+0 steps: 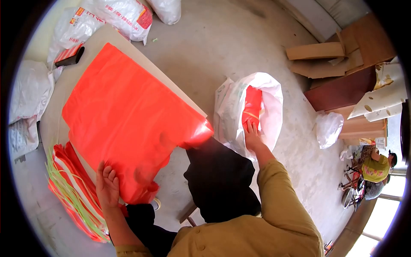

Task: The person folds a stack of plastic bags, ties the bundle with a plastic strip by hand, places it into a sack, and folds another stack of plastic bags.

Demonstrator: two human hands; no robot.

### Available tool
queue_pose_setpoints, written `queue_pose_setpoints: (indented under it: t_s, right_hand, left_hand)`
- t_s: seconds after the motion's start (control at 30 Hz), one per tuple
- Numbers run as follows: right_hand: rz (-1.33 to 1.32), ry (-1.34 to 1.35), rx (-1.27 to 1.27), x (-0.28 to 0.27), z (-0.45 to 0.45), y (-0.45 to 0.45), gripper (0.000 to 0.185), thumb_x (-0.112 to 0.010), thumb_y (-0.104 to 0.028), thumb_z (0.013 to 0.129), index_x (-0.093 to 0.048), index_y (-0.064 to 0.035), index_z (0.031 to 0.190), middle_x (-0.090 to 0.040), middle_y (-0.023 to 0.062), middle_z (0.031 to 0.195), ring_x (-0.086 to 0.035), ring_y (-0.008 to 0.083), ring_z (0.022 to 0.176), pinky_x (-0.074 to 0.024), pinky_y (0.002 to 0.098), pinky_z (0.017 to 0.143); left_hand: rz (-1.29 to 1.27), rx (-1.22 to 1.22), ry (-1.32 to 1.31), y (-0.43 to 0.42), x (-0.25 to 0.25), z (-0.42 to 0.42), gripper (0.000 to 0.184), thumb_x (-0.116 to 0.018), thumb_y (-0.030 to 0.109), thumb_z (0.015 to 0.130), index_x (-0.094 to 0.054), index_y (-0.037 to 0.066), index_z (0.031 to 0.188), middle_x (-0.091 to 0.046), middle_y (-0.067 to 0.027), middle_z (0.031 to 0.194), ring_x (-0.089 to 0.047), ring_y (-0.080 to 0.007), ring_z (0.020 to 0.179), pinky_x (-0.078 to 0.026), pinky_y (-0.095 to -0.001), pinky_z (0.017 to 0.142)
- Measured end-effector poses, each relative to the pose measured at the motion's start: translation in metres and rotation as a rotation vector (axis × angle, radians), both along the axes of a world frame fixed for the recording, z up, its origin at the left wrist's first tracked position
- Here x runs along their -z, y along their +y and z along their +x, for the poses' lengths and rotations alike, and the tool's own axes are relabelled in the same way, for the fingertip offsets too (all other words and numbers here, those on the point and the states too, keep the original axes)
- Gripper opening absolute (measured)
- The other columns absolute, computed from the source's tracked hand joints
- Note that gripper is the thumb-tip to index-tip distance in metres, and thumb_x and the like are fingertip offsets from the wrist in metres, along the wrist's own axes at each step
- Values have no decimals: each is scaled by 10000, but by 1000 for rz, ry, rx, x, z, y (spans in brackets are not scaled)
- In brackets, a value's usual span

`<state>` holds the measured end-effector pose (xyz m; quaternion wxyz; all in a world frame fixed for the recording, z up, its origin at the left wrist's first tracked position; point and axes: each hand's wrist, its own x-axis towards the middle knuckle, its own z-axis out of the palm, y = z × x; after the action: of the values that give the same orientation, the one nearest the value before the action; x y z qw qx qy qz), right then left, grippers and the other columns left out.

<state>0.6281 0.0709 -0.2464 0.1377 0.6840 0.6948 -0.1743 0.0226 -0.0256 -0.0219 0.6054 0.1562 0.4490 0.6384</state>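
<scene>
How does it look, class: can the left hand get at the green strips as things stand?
Probably yes: the left hand is close beside the green strips, which lie mostly uncovered on the red bundle, with nothing visible blocking the way.

The red sheet (124, 103) at ten o'clock looks like smooth plastic, glossy, with a bright shine at its corner. Toward three o'clock, the white bag (272, 109) is thin, creased plastic with a soft sheen; the red bundle (252, 100) in it is shiny plastic too. The cardboard box (314, 51) at two o'clock is matt brown. At six, the black trousers (220, 180) and brown jacket (239, 235) are dull cloth. The floor (197, 51) at twelve looks like matt concrete.
</scene>
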Motion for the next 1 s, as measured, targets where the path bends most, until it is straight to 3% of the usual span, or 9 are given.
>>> queue_pose_setpoints:
  t_s: [0.2,0.3,0.4,0.5,0.6,0.7,0.77,0.93,1.0]
  right_hand:
    - [-82,-88,-12,-7,-12,3,824,-711,-96,803,-378,-72,1556,-20,221,1698,-96,449,1559,-259,565,1224]
    - [194,260,158,-9,6,-16,793,-744,-118,780,-439,-70,1510,-225,225,1644,-238,431,1515,-300,501,1218]
    - [229,322,8,-62,21,-51,704,-754,-264,857,-480,-70,1475,-538,194,1378,-493,389,1302,-419,462,1097]
    - [122,337,-299,-82,18,-91,631,-797,-220,811,-551,-86,1376,-601,155,1198,-562,365,1152,-453,473,1023]
    - [212,221,-205,-73,14,-100,455,-689,-104,818,-639,-101,1270,-633,98,1193,-571,321,1173,-488,429,1002]
    - [89,85,-147,-96,0,-74,284,-664,-85,830,-699,-111,1110,-687,69,1047,-618,290,1065,-525,427,898]
    - [89,-47,-286,-133,-2,-59,125,-666,-140,862,-714,-137,977,-705,47,940,-640,278,994,-539,429,832]
    - [-246,-49,-320,-137,5,-47,179,-591,-171,924,-726,-63,969,-726,149,954,-692,321,903,-548,413,796]
    - [-278,175,-184,-143,-2,-32,205,-592,-208,933,-729,-58,967,-732,148,959,-697,308,899,-544,396,793]
  left_hand:
    - [-28,-22,-10,1,-2,1,399,-447,283,1114,-497,58,1439,-708,-85,1177,-716,-174,1025,-635,-288,806]
    - [-15,-3,-18,3,-2,1,396,-435,292,1118,-503,57,1429,-707,-91,1176,-717,-176,1023,-635,-289,805]
    - [7,20,-8,6,0,1,391,-431,300,1119,-512,56,1413,-707,-92,1172,-715,-176,1022,-632,-288,813]
    - [4,19,3,7,0,3,377,-435,292,1118,-520,53,1397,-706,-91,1164,-712,-173,1024,-624,-284,825]
    - [9,19,0,8,-1,5,359,-440,273,1116,-527,51,1385,-706,-90,1154,-710,-174,1024,-615,-281,832]
    - [11,19,15,7,-2,7,346,-443,256,1114,-534,46,1374,-705,-93,1149,-710,-175,1020,-609,-278,830]
    - [10,6,26,9,-2,9,341,-444,249,1113,-538,42,1367,-705,-97,1148,-710,-177,1014,-607,-277,826]
    - [6,8,31,10,-1,8,335,-453,239,1110,-538,33,1360,-704,-107,1141,-715,-185,993,-607,-277,820]
    - [-4,-18,46,9,1,9,334,-456,235,1108,-538,34,1361,-704,-106,1139,-715,-187,988,-607,-277,817]
